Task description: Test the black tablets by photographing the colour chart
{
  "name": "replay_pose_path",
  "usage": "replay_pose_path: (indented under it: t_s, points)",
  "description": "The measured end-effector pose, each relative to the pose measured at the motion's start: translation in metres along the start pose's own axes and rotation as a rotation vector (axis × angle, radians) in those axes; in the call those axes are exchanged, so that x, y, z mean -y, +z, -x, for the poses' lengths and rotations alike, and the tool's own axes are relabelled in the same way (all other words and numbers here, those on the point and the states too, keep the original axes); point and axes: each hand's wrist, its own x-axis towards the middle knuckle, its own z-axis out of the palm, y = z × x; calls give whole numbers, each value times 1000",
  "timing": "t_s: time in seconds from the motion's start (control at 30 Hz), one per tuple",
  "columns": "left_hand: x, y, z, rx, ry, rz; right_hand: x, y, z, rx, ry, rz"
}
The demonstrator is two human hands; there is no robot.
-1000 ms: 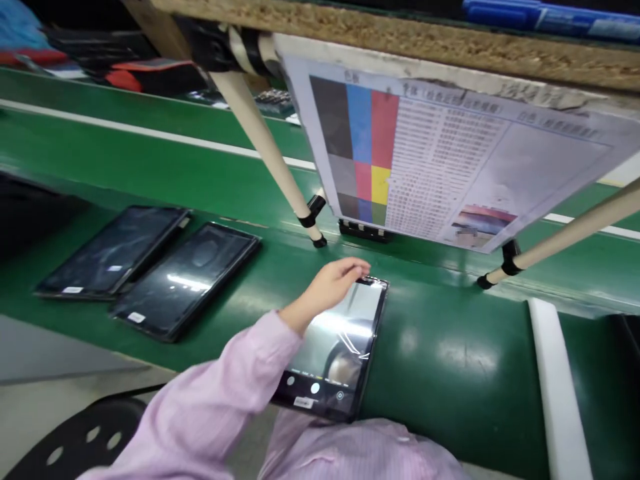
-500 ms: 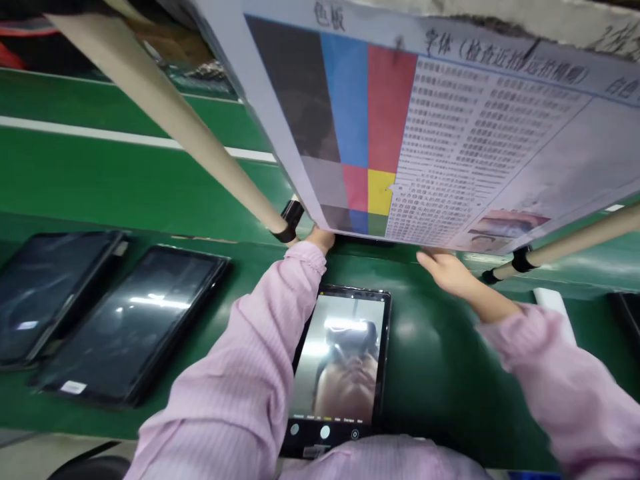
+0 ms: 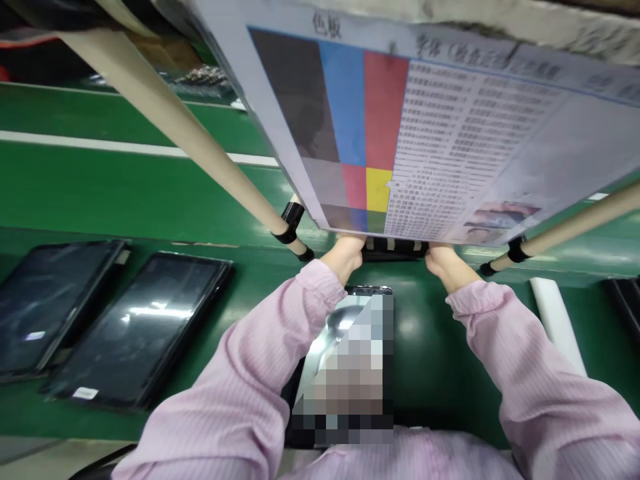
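Note:
My left hand (image 3: 349,256) reaches in under the lower edge of a printed test chart board (image 3: 345,120). It is at the left end of a dark flat object (image 3: 395,251) with several pale strips along it. At that object's right end is my right hand (image 3: 441,259). The board hides the fingers of both hands, so their grip does not show. Below my wrists lies a tablet (image 3: 357,291) with a lit screen, flat on the green bench. Much of its screen is pixelated, and my left sleeve covers part of it.
Two dark tablets, a nearer one (image 3: 145,327) and a farther one (image 3: 55,293), lie at the left. Beige poles (image 3: 200,140) with black clamps flank the board. A white bar (image 3: 557,323) and a black object (image 3: 625,300) are on the right.
My right hand has moved left and inward to the dark object's end. My left hand has shifted right. More of the dark object with its pale strips shows between them.

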Motion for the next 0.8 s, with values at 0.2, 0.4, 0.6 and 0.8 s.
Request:
replay_pose_path:
  t_s: [0.2, 0.4, 0.6, 0.8]
  points:
    - [14, 25, 92, 67, -79, -33, 5, -65, 66, -77, 112, -135]
    - [39, 26, 190, 167, -126, -97, -6, -123, 171, -147, 47, -150]
    - [72, -1, 276, 286, -103, -292, -32, -156, 263, -187, 30, -121]
    - [95, -40, 312, 503, -2, -584, -64, -174, 317, -139, 104, -94]
